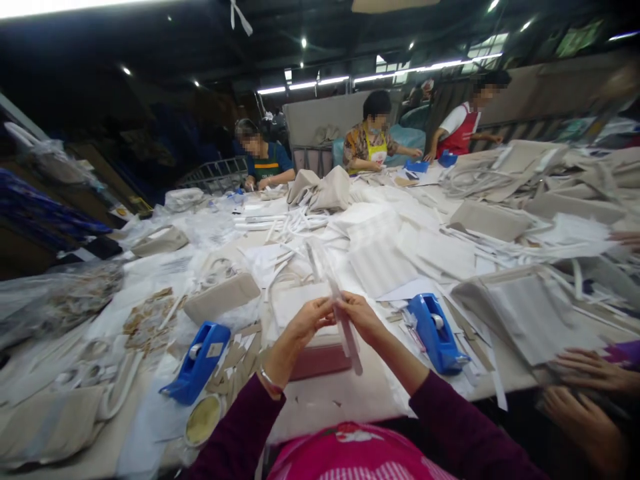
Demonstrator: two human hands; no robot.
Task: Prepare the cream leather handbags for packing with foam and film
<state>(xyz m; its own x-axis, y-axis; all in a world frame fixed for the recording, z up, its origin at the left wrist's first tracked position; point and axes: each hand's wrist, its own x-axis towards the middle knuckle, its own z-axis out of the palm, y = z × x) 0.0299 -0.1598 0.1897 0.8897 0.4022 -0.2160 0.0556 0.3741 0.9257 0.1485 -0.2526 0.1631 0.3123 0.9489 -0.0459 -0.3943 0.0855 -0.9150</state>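
My left hand [307, 322] and my right hand [361, 313] are raised over the table's front edge, both pinched closed on a long pale strip [345, 330]. The strip runs up between my fingers and hangs down below them over a pink box [320, 357]. A blue tape dispenser [197, 363] stands to the left of my hands and a second blue tape dispenser [435, 332] to the right. Both my sleeves are dark maroon.
The long table [325, 400] is heaped with beige bags [220, 297], white sheets and loose straps. A roll of tape [203, 420] lies at the front left. Another person's hands [590, 387] rest at the right edge. Three people work at the far end.
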